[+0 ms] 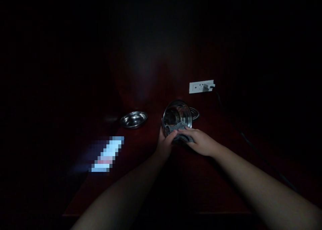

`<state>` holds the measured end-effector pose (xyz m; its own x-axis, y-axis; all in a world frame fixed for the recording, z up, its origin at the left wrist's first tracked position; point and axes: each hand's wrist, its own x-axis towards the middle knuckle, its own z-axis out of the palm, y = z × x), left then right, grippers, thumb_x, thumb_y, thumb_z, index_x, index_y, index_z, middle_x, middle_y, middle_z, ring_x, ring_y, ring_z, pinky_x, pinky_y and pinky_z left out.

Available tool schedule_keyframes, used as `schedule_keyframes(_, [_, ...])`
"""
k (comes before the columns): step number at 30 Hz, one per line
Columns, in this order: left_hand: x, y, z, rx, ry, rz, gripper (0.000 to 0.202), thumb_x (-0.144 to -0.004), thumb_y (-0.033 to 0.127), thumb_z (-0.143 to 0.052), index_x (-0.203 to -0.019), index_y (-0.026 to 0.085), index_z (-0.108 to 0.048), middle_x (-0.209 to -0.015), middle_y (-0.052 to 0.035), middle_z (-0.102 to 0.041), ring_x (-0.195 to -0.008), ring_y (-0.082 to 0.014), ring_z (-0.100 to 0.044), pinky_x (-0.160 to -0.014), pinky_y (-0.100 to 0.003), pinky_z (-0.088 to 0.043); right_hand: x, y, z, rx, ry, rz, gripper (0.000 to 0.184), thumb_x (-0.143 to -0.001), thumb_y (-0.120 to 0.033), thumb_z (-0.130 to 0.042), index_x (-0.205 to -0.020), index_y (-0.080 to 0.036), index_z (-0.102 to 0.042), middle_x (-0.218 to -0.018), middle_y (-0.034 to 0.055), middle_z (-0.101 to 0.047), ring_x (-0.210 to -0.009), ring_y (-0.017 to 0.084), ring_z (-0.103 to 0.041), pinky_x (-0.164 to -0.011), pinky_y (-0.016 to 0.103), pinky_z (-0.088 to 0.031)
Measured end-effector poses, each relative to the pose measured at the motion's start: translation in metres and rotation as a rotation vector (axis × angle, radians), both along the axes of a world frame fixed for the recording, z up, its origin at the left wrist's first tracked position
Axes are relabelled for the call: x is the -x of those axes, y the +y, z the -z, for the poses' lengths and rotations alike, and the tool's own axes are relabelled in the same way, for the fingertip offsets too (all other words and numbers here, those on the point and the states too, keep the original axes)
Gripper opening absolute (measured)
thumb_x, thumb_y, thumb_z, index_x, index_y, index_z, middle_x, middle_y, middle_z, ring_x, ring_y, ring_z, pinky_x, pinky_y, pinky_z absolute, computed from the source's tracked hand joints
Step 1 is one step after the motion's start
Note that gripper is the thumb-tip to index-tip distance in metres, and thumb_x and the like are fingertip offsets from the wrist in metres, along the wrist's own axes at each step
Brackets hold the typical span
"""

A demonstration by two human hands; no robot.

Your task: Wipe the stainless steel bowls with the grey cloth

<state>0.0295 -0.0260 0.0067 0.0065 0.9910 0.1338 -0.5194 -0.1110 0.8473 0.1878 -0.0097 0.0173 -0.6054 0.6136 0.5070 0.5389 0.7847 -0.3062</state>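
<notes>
A shiny metal pot [178, 110] is tipped on its side with its mouth turned toward me. My left hand [166, 141] grips its lower left rim, thumb over the edge. With my right hand [200, 141] I hold a grey cloth [179, 126] against the near part of the rim, some of it reaching inside the pot. The fingers of my right hand are closed on the cloth; some of the left fingers are hidden behind the pot. Just behind the pot on the right, a round metal lid or dish [194, 114] is partly covered.
A shallow metal bowl [134, 119] stands to the left on the dark red table [141, 149]. Nearer me is a bright blurred-out rectangle [108, 154]. A white wall socket [201, 86] holds a plug, and a dark cable [251, 144] runs down the right. The surroundings are very dark.
</notes>
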Motion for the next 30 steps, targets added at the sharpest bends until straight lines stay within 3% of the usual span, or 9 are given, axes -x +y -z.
schedule_keyframes(18, [-0.0003,0.0062,0.0053,-0.019,-0.020,-0.006,0.053,-0.062,0.019,-0.061,-0.114,0.018,-0.050,-0.102,-0.0071,-0.064,-0.095,-0.0232,-0.060,-0.085,-0.040,-0.045,-0.0002,0.0018,0.0002,0.044,-0.060,0.008,0.042,-0.080,-0.017,-0.047,-0.121,-0.020,-0.053,-0.124,0.0069,-0.056,-0.121,0.021,-0.046,-0.108,0.044,-0.027])
schedule_keyframes(30, [-0.0013,0.0050,0.0045,-0.010,-0.025,0.065,0.063,-0.058,0.015,-0.060,-0.119,0.021,-0.045,-0.106,-0.0066,-0.061,-0.098,-0.0249,-0.058,-0.081,-0.041,-0.048,-0.0008,0.0050,0.0044,-0.031,-0.011,0.160,0.043,-0.076,-0.012,-0.047,-0.118,-0.017,-0.055,-0.132,0.0101,-0.048,-0.126,0.024,-0.039,-0.107,0.049,-0.025])
